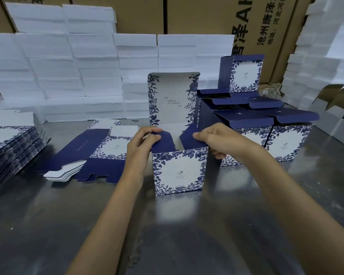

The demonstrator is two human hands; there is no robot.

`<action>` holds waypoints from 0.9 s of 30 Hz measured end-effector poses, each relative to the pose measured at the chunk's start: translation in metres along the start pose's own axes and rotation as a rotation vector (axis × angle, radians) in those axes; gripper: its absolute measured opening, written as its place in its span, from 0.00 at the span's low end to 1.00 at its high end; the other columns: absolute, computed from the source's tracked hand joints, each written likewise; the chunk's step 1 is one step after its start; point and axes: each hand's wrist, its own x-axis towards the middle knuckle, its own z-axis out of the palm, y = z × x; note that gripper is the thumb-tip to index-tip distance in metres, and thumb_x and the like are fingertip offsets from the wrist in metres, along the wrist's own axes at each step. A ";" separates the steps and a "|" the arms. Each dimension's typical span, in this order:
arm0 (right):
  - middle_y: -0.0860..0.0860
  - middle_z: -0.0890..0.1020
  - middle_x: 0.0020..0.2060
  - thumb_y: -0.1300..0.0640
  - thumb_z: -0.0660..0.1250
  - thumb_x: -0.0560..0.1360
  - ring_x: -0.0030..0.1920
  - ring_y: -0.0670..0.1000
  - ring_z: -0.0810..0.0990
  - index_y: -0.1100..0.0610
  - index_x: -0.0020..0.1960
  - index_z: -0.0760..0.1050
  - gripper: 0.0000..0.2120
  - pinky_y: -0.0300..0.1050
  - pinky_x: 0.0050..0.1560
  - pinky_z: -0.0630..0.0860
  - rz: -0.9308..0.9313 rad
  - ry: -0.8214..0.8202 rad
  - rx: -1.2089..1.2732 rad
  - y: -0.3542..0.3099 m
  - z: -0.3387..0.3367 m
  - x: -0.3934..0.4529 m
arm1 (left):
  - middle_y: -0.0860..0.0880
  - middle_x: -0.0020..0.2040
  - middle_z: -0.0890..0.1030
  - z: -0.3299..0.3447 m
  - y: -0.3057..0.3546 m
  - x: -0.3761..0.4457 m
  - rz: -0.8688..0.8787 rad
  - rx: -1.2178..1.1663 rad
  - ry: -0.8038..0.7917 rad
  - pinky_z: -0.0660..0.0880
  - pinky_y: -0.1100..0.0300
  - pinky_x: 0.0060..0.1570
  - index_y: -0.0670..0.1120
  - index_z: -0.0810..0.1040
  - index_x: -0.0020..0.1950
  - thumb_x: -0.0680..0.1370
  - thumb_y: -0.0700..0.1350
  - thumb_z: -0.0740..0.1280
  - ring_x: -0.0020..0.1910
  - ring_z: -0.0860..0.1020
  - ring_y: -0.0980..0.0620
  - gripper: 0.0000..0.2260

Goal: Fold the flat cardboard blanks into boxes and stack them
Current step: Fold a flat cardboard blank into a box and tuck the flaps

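Upright blue-and-white floral cardboard box point(179, 171) on steel table point(48, 225), lid raised; left hand point(141, 143) pinches left navy side flap point(163, 142), right hand point(214, 139) pinches right flap point(193, 143).

Navy box point(179, 171), floral white panel
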 end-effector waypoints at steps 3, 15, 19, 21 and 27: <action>0.44 0.58 0.21 0.51 0.63 0.83 0.23 0.48 0.57 0.49 0.24 0.57 0.31 0.39 0.24 0.59 -0.003 -0.061 -0.038 0.003 -0.001 0.002 | 0.50 0.48 0.83 -0.002 0.000 0.001 -0.004 -0.014 0.014 0.75 0.48 0.56 0.51 0.84 0.49 0.69 0.48 0.71 0.51 0.80 0.48 0.10; 0.48 0.60 0.22 0.50 0.64 0.82 0.23 0.49 0.58 0.50 0.29 0.58 0.26 0.36 0.25 0.61 0.001 0.017 0.026 -0.002 0.003 0.015 | 0.50 0.48 0.82 -0.005 0.003 0.002 -0.038 -0.039 0.035 0.75 0.51 0.52 0.51 0.85 0.48 0.70 0.45 0.71 0.49 0.79 0.48 0.08; 0.50 0.62 0.25 0.45 0.67 0.81 0.23 0.49 0.59 0.51 0.30 0.59 0.26 0.35 0.23 0.58 -0.008 0.134 0.044 -0.002 0.006 0.021 | 0.52 0.46 0.82 -0.004 0.003 0.003 -0.036 -0.030 0.030 0.74 0.55 0.51 0.52 0.85 0.48 0.69 0.46 0.71 0.46 0.79 0.51 0.09; 0.53 0.63 0.28 0.50 0.65 0.82 0.26 0.50 0.60 0.51 0.31 0.60 0.23 0.36 0.23 0.57 -0.051 0.216 0.059 -0.001 0.013 0.024 | 0.52 0.46 0.82 -0.004 0.003 0.002 -0.040 -0.034 0.024 0.74 0.55 0.50 0.52 0.85 0.48 0.68 0.46 0.71 0.46 0.79 0.52 0.10; 0.52 0.64 0.26 0.55 0.65 0.81 0.25 0.49 0.61 0.53 0.31 0.63 0.21 0.36 0.24 0.60 -0.046 0.225 0.073 -0.003 0.013 0.029 | 0.52 0.50 0.83 -0.004 0.005 0.001 -0.030 -0.054 0.042 0.76 0.53 0.52 0.53 0.84 0.51 0.69 0.44 0.72 0.48 0.81 0.51 0.12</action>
